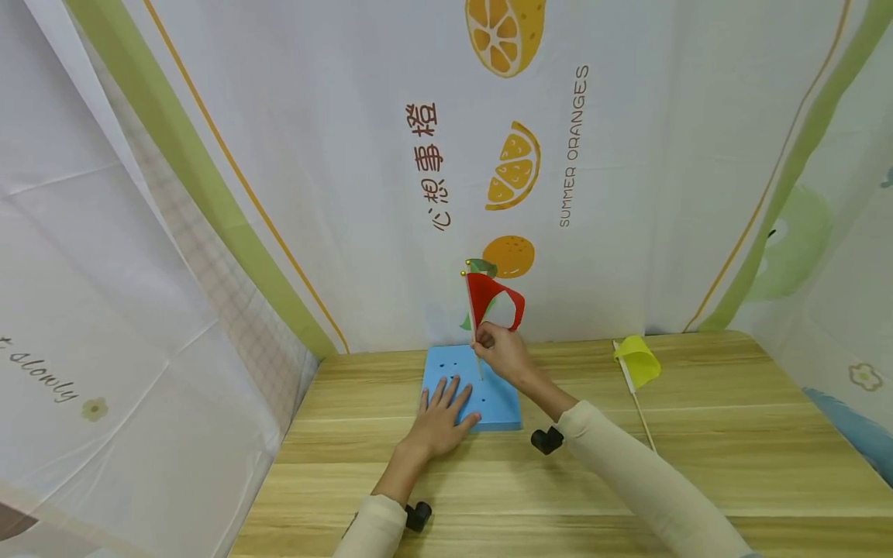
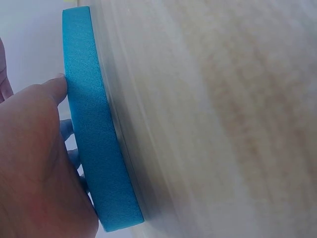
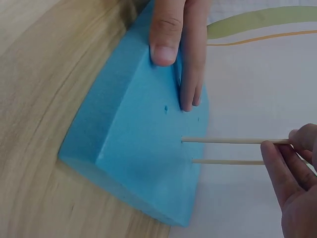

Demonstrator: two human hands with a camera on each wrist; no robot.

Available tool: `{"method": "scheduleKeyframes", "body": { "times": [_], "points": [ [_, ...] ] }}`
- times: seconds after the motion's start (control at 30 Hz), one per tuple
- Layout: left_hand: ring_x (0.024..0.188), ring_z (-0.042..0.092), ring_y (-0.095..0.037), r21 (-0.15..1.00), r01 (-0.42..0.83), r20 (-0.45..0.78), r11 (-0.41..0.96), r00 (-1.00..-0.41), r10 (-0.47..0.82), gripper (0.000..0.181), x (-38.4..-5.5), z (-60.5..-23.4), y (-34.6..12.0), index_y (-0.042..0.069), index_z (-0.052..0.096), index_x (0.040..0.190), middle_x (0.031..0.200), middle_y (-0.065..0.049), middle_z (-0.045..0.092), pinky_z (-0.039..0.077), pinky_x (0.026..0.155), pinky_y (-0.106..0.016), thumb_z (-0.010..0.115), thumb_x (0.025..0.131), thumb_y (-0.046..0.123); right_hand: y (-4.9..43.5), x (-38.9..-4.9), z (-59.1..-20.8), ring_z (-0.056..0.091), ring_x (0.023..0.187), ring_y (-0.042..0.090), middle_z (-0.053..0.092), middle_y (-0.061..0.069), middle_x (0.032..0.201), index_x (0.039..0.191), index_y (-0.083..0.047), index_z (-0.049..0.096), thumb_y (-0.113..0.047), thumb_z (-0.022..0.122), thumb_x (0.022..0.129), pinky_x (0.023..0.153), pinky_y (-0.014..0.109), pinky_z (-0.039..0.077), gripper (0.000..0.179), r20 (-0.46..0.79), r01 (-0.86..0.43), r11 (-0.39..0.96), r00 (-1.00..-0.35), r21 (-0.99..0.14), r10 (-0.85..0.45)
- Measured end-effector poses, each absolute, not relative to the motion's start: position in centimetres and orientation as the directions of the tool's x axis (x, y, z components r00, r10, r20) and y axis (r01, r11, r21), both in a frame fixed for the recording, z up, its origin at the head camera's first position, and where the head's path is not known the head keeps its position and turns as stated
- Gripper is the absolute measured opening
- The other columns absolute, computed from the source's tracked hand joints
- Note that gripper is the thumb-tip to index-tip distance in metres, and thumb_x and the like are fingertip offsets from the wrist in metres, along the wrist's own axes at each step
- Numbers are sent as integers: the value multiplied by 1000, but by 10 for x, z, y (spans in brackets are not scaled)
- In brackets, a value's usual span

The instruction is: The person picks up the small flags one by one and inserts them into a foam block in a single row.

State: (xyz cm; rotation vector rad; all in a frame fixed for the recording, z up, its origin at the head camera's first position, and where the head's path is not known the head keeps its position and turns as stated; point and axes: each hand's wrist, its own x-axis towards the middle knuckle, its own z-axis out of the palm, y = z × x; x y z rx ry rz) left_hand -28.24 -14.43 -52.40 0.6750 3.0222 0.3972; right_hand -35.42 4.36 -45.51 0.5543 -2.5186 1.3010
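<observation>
A blue foam block point(image 1: 504, 409) with small holes lies flat on the table. My left hand point(image 1: 438, 425) rests on its near left part, fingers spread. With thumb and fingertips, my right hand point(image 1: 504, 353) pinches the stick of a red flag point(image 1: 480, 293). This wooden stick point(image 3: 223, 140) stands upright, its lower end at a hole in the block's top in the right wrist view. Close beside it, a second stick point(image 3: 225, 162) rises from the block. A green flag point(image 1: 491, 308) shows partly behind the red one. Gold knobs top both sticks.
A yellow flag point(image 1: 642, 361) on a wooden stick lies on the wooden table point(image 1: 579, 496), right of the block. A white curtain point(image 1: 335, 194) printed with oranges hangs right behind the table's back edge. Black camera mounts point(image 1: 546, 441) sit at both wrists.
</observation>
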Motion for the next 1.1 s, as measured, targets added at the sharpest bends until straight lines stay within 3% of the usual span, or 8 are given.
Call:
{"method": "scheduleKeyframes", "body": {
  "times": [0.6,0.77,1.1],
  "points": [
    [153,9,-38,253,418,42,872,-906,422,68,-285,-528,-145,21,28,156,166,-9,15,9,119,-66,33,101,60,46,-351,-459,67,84,12,70,-2,92,95,-14,64,-19,69,92,78,29,58,8,369,-427,504,-904,-751,-215],
    [154,7,-35,249,415,45,875,-908,418,70,-287,-532,-147,25,25,157,166,-6,13,8,120,-64,27,100,65,49,-351,-464,67,85,14,70,0,93,98,-13,66,-20,70,92,79,31,59,10,387,-434,512,-900,-742,-201],
    [153,7,-36,243,419,51,875,-906,420,70,-287,-534,-147,24,25,157,166,-7,13,7,119,-65,29,100,64,63,-345,-468,68,85,17,71,2,92,98,-8,69,-16,68,92,77,33,59,10,429,-459,515,-884,-724,-185]
  ]
}}
